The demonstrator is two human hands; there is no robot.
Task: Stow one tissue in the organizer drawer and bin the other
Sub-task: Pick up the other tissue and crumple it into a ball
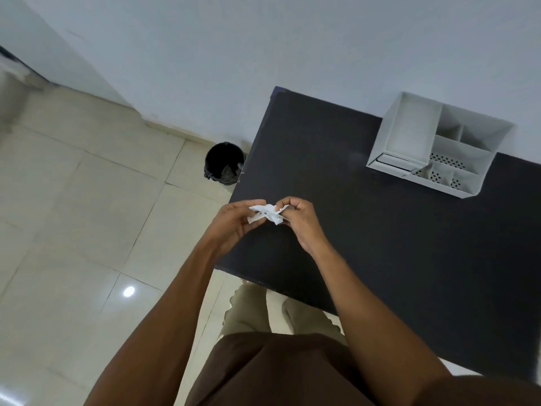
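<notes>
A crumpled white tissue (266,213) is pinched between both my hands above the left edge of the black table (366,230). My left hand (231,227) grips its left side and my right hand (298,221) grips its right side. The white desk organizer (439,145) stands at the table's far right, with its small drawer (392,164) at the lower left looking slightly pulled out. A black bin (224,162) with a dark liner sits on the floor just past the table's left edge. I see only one tissue.
Pale floor tiles (87,215) spread out to the left. A light wall (263,54) runs behind the table and bin. My brown shirt and legs fill the bottom of the view.
</notes>
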